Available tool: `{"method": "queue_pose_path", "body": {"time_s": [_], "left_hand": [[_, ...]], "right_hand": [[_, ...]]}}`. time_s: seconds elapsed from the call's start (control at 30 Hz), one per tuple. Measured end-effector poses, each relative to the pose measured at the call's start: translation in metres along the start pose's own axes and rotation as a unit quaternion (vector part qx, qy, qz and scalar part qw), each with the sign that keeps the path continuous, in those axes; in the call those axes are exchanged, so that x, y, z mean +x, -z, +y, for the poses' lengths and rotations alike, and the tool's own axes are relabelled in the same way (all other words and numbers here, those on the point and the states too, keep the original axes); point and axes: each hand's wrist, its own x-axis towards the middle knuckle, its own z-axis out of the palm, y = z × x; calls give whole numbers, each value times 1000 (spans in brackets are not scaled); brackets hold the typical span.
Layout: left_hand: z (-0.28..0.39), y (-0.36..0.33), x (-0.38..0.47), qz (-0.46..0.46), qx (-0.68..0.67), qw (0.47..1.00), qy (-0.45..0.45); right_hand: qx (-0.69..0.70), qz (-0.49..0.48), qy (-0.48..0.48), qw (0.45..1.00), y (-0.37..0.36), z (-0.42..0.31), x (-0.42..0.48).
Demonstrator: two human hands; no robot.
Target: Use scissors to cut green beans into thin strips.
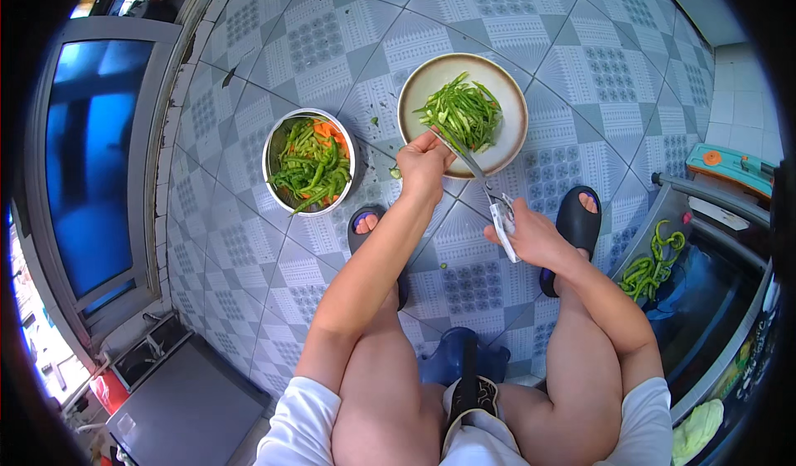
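Note:
My right hand [538, 233] grips scissors [476, 169] by their pale handles. Their metal blades slant up and left over the rim of a cream plate [511, 136] with a brown edge. A heap of thin green pepper strips [463, 108] lies on this plate. At the plate's lower left rim, my left hand [424, 162] has thumb and fingers drawn together beside the blade tips. Whatever may be between those fingertips is hidden. To the left, a round metal bowl [352, 174] contains cut green peppers [314, 161] and orange pieces [326, 131], probably carrot.
Green scraps [395, 172] dot the patterned tile floor [323, 254]. Black slippers [578, 220] flank the work area. On the right, long green peppers [650, 267] rest on a dark surface below a teal slicer [731, 166]. A blue-paned door [93, 167] stands left.

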Motion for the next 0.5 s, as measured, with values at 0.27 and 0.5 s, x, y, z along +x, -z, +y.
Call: {"method": "queue_pose_path", "body": {"time_s": [0.27, 0.5], "left_hand": [[1, -2, 3, -8, -9, 1000, -5], [3, 7, 2, -72, -94, 992, 42]], "right_hand": [[-23, 25, 0, 999, 0, 2, 2], [-59, 49, -10, 997, 7, 2, -3]]}}
